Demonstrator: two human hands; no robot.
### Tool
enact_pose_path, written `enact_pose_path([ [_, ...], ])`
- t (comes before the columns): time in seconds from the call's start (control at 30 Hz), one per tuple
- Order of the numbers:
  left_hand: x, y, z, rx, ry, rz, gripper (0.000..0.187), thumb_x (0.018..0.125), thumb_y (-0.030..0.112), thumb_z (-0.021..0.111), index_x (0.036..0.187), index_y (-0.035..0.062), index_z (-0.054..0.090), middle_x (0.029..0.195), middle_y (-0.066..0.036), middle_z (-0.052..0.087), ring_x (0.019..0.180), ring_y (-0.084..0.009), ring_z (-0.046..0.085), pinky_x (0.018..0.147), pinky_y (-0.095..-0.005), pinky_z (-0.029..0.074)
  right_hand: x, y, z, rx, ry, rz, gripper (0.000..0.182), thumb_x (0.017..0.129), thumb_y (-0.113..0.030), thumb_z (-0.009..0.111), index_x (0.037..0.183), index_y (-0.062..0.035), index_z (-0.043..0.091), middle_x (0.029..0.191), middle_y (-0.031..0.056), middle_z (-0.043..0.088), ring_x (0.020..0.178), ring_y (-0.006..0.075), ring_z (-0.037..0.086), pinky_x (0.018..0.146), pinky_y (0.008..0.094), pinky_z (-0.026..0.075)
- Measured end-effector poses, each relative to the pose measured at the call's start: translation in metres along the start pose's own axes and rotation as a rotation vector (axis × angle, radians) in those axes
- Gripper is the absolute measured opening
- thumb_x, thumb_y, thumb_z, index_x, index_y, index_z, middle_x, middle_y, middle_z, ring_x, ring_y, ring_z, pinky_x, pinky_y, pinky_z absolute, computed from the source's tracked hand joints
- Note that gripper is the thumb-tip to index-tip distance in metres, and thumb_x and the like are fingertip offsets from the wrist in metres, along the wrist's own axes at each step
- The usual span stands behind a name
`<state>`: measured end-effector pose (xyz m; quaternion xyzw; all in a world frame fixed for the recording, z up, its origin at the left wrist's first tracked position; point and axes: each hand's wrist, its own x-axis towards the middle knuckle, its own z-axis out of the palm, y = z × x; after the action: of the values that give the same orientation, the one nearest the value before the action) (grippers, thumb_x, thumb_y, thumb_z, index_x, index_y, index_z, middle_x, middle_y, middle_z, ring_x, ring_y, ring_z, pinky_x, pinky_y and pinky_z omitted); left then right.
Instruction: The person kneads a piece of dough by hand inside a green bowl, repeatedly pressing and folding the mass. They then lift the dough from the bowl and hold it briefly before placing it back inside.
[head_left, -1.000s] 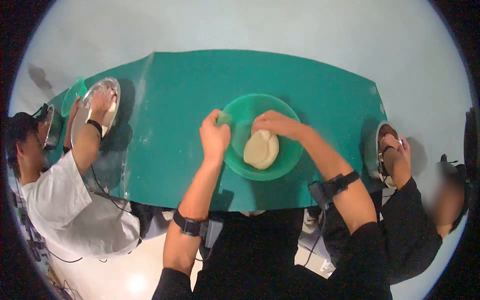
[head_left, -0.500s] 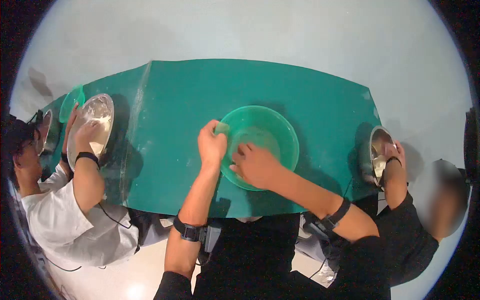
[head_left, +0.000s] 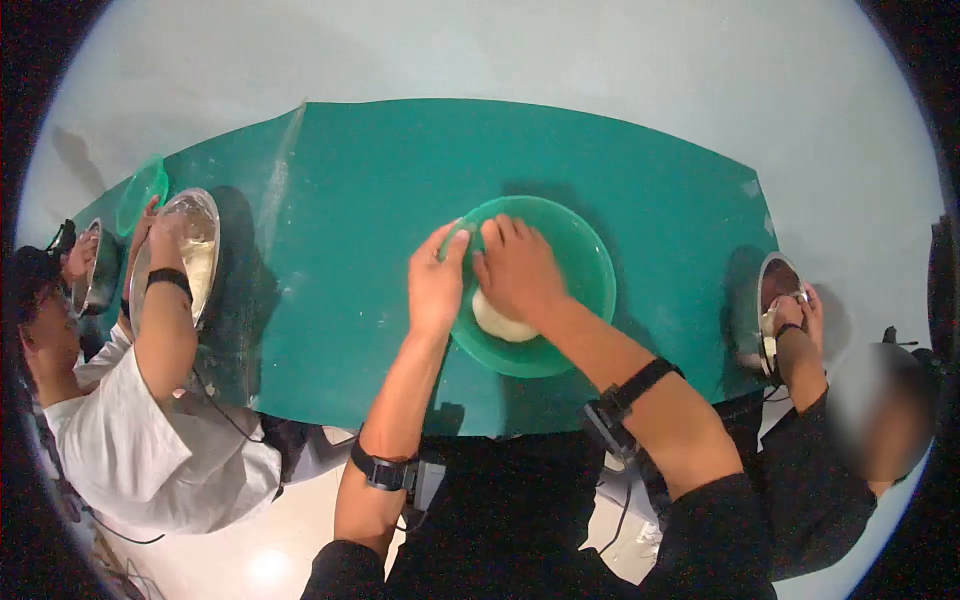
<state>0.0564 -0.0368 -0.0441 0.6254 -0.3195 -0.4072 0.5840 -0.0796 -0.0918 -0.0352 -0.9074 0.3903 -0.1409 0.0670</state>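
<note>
A translucent green bowl stands near the front edge of the green table. Inside it lies a pale, rounded lump of dough, partly covered by my right hand. My left hand is closed on the bowl's left rim, thumb on the inner side. Over the dough and the bowl's inside is my right hand, fingers stretched toward the far wall and its heel by the dough.
To the left, a person in white works in a metal bowl beside a green bowl and another metal bowl. At the right, another person's hands are at a metal bowl on the green table.
My right hand has moved up and farther into the bowl, its fingers straighter. The dough now shows below it. The bowl appears slightly farther right in view, with my left hand still at its rim.
</note>
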Motion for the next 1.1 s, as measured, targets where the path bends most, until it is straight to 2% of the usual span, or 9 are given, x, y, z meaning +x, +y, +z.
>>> enact_pose_path([
  [0.2,0.002,-0.010,0.001,0.014,0.081,0.058,0.044,0.081,-0.006,0.057,0.122,-0.0027,0.072,0.109,-0.014,0.077,0.102,-0.0215,0.071,0.093,-0.0357,0.054,0.002,0.002,0.009,-0.029,0.085,0.007,0.030,0.101,-0.032,0.059,0.105,-0.0019,0.061,0.109,0.0205,0.064,0.105,0.0370,0.063,0.093,0.0502,0.051],
  [0.4,-0.004,-0.005,0.007,0.240,0.208,0.125,0.047,0.075,-0.006,0.051,0.116,-0.0005,0.074,0.100,-0.017,0.078,0.096,-0.0289,0.076,0.089,-0.0386,0.056,-0.046,0.011,0.009,0.137,0.192,-0.333,0.040,0.103,-0.035,0.056,0.107,0.0032,0.066,0.113,0.0232,0.068,0.110,0.0393,0.065,0.091,0.0477,0.052],
  [0.5,0.002,-0.020,0.012,0.180,0.219,0.141,0.047,0.076,-0.005,0.051,0.115,0.0003,0.074,0.101,-0.021,0.077,0.098,-0.0327,0.075,0.089,-0.0403,0.056,-0.056,0.007,-0.030,0.392,-0.182,-0.128,0.044,0.103,-0.039,0.056,0.107,0.0030,0.069,0.124,0.0239,0.067,0.109,0.0389,0.066,0.091,0.0470,0.054],
  [0.6,0.007,-0.017,0.014,0.239,0.221,0.155,0.045,0.076,-0.004,0.051,0.115,0.0000,0.074,0.100,-0.021,0.077,0.097,-0.0322,0.075,0.089,-0.0399,0.056,-0.031,0.006,-0.086,0.416,-0.534,0.232,0.046,0.101,-0.043,0.057,0.102,0.0007,0.073,0.123,0.0223,0.067,0.106,0.0371,0.068,0.089,0.0469,0.055],
  [0.7,0.009,-0.019,0.015,0.213,0.205,0.140,0.044,0.076,-0.004,0.052,0.114,-0.0001,0.074,0.099,-0.021,0.077,0.097,-0.0318,0.075,0.089,-0.0393,0.056,-0.013,0.032,-0.039,0.533,-0.427,0.421,0.047,0.097,-0.046,0.062,0.095,-0.0012,0.075,0.116,0.0191,0.069,0.107,0.0368,0.068,0.088,0.0490,0.056],
  [0.8,0.010,-0.018,0.015,0.202,0.222,0.135,0.043,0.077,-0.004,0.052,0.113,0.0002,0.074,0.096,-0.019,0.077,0.094,-0.0294,0.075,0.087,-0.0386,0.056,-0.020,0.025,0.019,0.165,-0.158,-0.031,0.035,0.096,-0.035,0.068,0.097,0.0004,0.066,0.105,0.0221,0.066,0.100,0.0364,0.064,0.081,0.0472,0.055],
  [0.9,0.008,-0.006,0.012,0.197,0.224,0.088,0.041,0.078,-0.004,0.053,0.113,0.0008,0.074,0.095,-0.015,0.077,0.088,-0.0239,0.073,0.083,-0.0362,0.055,-0.035,-0.004,0.001,0.114,-0.157,-0.078,0.034,0.097,-0.031,0.066,0.109,0.0007,0.062,0.100,0.0219,0.062,0.097,0.0382,0.062,0.084,0.0484,0.054],
  [1.0,0.007,0.002,0.015,0.151,0.217,0.019,0.040,0.080,-0.004,0.054,0.114,0.0018,0.074,0.096,-0.013,0.077,0.085,-0.0179,0.069,0.080,-0.0322,0.054,-0.032,-0.008,-0.007,0.076,-0.245,-0.050,0.041,0.098,-0.027,0.060,0.127,0.0003,0.056,0.116,0.0269,0.062,0.109,0.0422,0.063,0.095,0.0505,0.055],
  [1.1,0.006,-0.006,0.013,0.109,0.212,0.020,0.038,0.080,-0.006,0.059,0.113,0.0022,0.075,0.102,-0.008,0.077,0.093,-0.0158,0.069,0.086,-0.0301,0.053,-0.013,-0.006,0.011,0.000,-0.110,-0.133,0.035,0.093,-0.024,0.063,0.121,-0.0020,0.057,0.114,0.0240,0.062,0.107,0.0399,0.064,0.092,0.0491,0.056],
])
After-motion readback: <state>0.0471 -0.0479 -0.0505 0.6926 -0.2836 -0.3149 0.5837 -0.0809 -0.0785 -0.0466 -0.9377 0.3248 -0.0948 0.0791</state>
